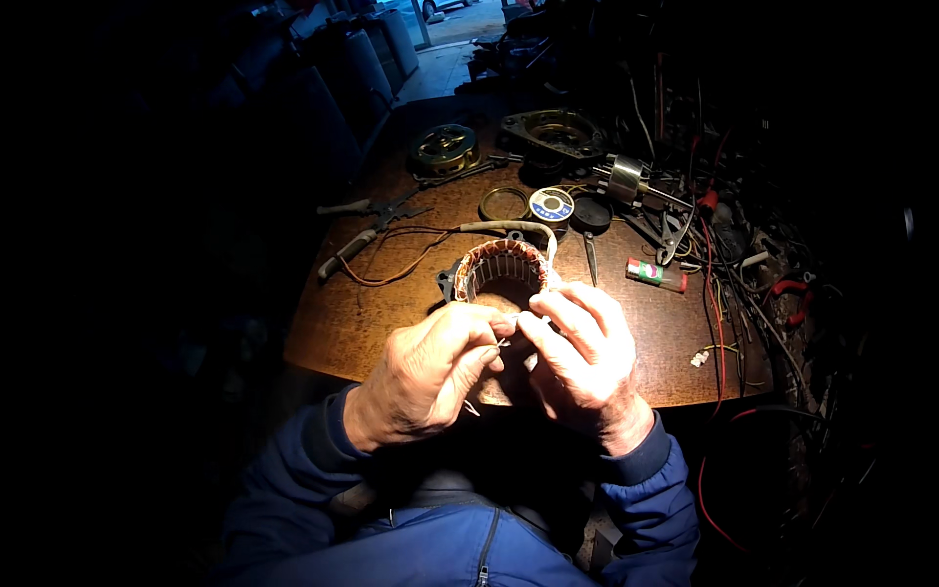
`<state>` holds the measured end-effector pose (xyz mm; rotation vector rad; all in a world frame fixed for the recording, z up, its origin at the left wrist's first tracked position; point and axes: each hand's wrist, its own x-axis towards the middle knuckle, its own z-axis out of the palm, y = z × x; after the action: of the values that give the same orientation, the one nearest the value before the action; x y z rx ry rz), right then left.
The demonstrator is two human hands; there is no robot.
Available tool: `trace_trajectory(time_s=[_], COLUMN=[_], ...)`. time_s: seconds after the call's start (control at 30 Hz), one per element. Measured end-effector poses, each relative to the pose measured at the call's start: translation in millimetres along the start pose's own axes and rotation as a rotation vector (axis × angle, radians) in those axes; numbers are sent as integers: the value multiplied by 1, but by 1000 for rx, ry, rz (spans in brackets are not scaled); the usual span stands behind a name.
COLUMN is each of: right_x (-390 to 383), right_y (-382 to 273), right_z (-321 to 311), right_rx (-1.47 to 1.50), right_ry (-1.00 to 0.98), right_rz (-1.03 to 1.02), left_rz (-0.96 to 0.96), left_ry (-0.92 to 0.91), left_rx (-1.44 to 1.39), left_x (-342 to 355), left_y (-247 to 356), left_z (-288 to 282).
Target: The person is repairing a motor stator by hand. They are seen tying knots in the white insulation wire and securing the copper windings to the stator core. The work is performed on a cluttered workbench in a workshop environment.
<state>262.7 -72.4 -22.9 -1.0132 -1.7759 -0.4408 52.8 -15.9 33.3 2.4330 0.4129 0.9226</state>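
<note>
A motor stator (468, 266) with a ring of copper windings stands on the wooden table, just beyond my hands. Both hands meet in front of its near rim. My left hand (423, 364) is closed, thumb and forefinger pinching a thin white cord (471, 409) whose loose end hangs below the palm. Fingertips of my right hand (589, 354) are pinched together against the left ones, apparently on the same cord; the fingers hide the exact grip. From the stator's right side a pale sleeved lead (543, 233) bends back and leftward, ending in bare copper-coloured wires (391, 233).
Pliers (377, 207) lie at left. Behind are a round brass-coloured motor cover (445, 149), a metal housing (553, 132), a solder reel (552, 205) and scissors (591, 256). A rotor (626, 180), a red-green lighter (655, 274) and tangled wires (719, 293) crowd the right.
</note>
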Motion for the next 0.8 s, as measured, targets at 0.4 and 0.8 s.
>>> trace_trajectory(time_s=[0.4, 0.8], right_x=[-2, 1], right_y=[1, 1], right_z=[1, 3], right_rx=[8, -6], right_ry=[-6, 27], right_rz=[6, -20], left_rz=[-18, -237], left_ry=[158, -138], left_rx=[349, -591], left_x=[16, 32], left_y=[-14, -14], left_z=[-5, -39])
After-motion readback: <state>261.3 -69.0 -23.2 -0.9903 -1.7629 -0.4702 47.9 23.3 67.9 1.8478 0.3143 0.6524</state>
